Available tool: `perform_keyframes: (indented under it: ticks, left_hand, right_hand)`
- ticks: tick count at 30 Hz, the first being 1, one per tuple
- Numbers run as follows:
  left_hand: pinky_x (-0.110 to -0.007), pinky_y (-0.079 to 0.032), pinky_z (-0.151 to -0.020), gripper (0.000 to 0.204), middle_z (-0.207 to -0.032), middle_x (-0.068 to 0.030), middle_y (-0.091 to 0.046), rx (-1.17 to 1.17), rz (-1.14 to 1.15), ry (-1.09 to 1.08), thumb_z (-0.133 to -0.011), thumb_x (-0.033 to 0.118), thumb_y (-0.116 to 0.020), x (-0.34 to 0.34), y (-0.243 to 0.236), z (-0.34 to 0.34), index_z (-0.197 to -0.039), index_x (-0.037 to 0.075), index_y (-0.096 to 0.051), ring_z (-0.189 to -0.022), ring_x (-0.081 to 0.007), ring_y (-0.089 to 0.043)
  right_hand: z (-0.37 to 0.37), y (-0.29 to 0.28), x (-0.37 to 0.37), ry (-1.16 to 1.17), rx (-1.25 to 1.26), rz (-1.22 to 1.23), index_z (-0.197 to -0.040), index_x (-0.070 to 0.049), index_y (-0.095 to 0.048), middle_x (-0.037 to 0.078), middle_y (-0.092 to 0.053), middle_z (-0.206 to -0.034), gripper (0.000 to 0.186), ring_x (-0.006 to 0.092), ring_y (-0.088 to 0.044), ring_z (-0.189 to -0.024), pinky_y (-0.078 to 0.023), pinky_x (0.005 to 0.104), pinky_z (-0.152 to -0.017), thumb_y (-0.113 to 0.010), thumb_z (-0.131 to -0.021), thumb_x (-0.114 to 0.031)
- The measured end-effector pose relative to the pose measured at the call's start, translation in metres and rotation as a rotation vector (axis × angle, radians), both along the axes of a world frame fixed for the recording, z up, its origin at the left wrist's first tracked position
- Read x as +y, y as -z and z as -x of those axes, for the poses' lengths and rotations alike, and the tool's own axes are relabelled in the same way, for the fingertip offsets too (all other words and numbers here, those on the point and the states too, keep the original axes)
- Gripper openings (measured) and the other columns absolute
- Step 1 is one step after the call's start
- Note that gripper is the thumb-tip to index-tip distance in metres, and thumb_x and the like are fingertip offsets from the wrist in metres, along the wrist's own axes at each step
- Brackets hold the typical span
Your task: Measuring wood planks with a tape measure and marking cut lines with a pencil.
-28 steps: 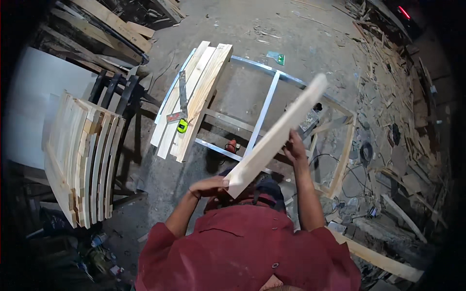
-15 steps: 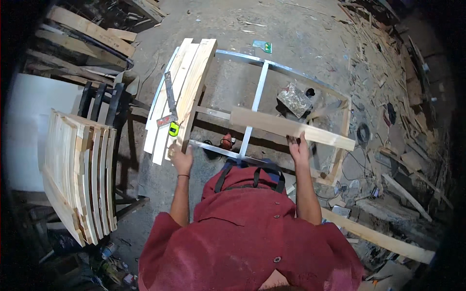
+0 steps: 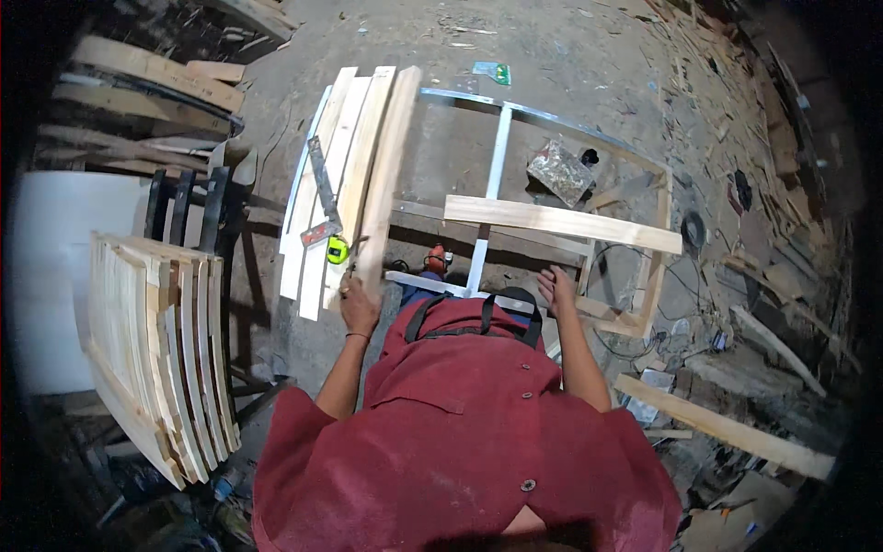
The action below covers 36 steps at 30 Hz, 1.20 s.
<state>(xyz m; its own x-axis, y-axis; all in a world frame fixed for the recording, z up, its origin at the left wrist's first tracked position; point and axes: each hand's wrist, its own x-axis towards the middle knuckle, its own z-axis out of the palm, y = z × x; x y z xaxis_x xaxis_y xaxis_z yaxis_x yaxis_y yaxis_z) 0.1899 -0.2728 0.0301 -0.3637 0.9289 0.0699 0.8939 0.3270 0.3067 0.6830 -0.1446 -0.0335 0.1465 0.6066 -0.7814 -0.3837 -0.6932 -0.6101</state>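
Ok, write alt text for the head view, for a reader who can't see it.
Seen from above, a person in a red shirt stands at a metal frame, left hand at the end of a wooden plank in a side-by-side row, right hand open near the frame. Another board lies across the frame; slatted panels stand at left.

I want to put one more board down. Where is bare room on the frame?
Free: the open bay between the stacked planks and the metal crossbar. Crowded: the planks carry a square and tape measure; the right bay holds the board.
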Motion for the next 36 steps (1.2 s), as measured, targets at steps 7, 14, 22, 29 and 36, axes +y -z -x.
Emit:
perform_keyframes:
  ticks: [7, 14, 22, 29, 36]
  left_hand:
    - [-0.052, -0.05, -0.096, 0.079, -0.127, -0.0231, -0.061, -0.23, 0.225, -0.425, -0.07, 0.041, -0.087, 0.028, 0.017, -0.025, -0.128, 0.001, -0.052, -0.116, -0.0422, -0.061]
    - [-0.046, -0.055, -0.084, 0.065, -0.103, -0.019, -0.072, -0.619, 0.136, -0.258, -0.069, 0.04, -0.088, 0.022, 0.016, 0.005, -0.115, 0.0, -0.065, -0.094, -0.0353, -0.07]
    - [-0.041, -0.055, -0.081, 0.055, -0.1, -0.0174, -0.072, -0.658, 0.085, -0.121, -0.076, 0.037, -0.087, 0.014, -0.015, 0.04, -0.111, 0.0, -0.067, -0.091, -0.0305, -0.07]
    - [-0.043, -0.053, -0.086, 0.069, -0.1, -0.0208, -0.07, -0.594, 0.115, 0.009, -0.075, 0.042, -0.087, -0.01, -0.08, 0.001, -0.122, -0.001, -0.062, -0.096, -0.0346, -0.068]
    - [-0.045, -0.055, -0.075, 0.067, -0.101, -0.019, -0.067, -0.448, -0.036, 0.44, -0.067, 0.032, -0.087, 0.08, -0.14, -0.043, -0.122, 0.003, -0.061, -0.088, -0.0402, -0.068]
  right_hand:
    - [-0.004, 0.004, -0.048, 0.171, -0.042, 0.005, -0.13, -0.008, -0.057, 0.013, -0.069, -0.118, 0.037, 0.0247, -0.07, -0.096, -0.057, 0.0325, -0.069, -0.058, -0.101, -0.031]
    - [0.023, -0.029, -0.012, -0.001, -0.181, -0.13, -0.126, -0.008, -0.064, 0.007, -0.073, -0.104, 0.032, 0.0154, -0.069, -0.082, -0.054, 0.0288, -0.066, -0.055, -0.105, -0.03]
    - [0.063, -0.067, 0.04, -0.282, -0.283, -0.35, -0.124, -0.002, -0.066, 0.009, -0.073, -0.101, 0.03, 0.0144, -0.07, -0.082, -0.053, 0.0274, -0.069, -0.056, -0.106, -0.024]
    - [0.113, -0.174, 0.072, -0.551, -0.388, -0.534, -0.13, -0.003, -0.062, 0.005, -0.071, -0.103, 0.033, 0.0124, -0.068, -0.09, -0.052, 0.0255, -0.072, -0.058, -0.106, -0.024]
    - [0.105, -0.219, 0.102, -0.035, 0.059, -0.485, -0.154, -0.01, -0.037, 0.014, -0.059, -0.134, 0.067, 0.0241, -0.061, -0.122, -0.055, 0.0394, -0.09, -0.053, -0.105, -0.051]
